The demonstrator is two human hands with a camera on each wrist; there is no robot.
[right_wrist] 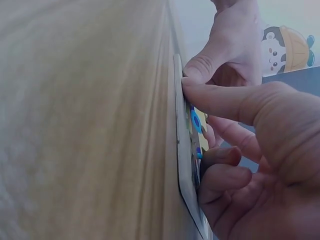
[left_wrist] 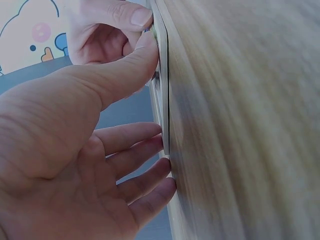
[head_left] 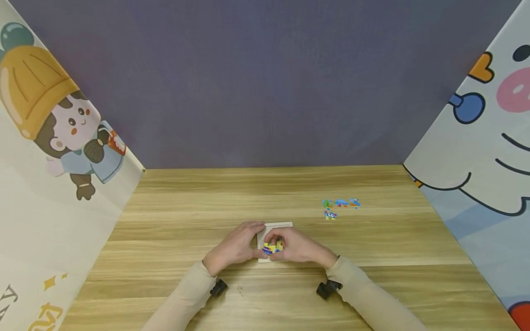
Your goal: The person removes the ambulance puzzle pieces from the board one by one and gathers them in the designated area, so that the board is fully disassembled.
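A white puzzle tray (head_left: 278, 225) lies flat on the wooden table in front of me, with colorful puzzle pieces (head_left: 269, 248) in yellow and blue over its lower part. My left hand (head_left: 237, 242) spans the tray's left side. Its straight fingers touch the tray's edge and the table, and the thumb presses near the lower pieces. Over the tray, my right hand (head_left: 300, 246) curves its fingers and pinches a yellow puzzle piece (right_wrist: 201, 136) between thumb and fingers. Both thumb tips meet at the tray's near side. The right hand hides much of the pieces.
Several loose puzzle pieces (head_left: 341, 202) lie to the right and behind the tray, with one more piece (head_left: 330, 214) just in front of them. A dark panel (head_left: 265, 87) stands along the table's back edge, and printed panels flank both sides.
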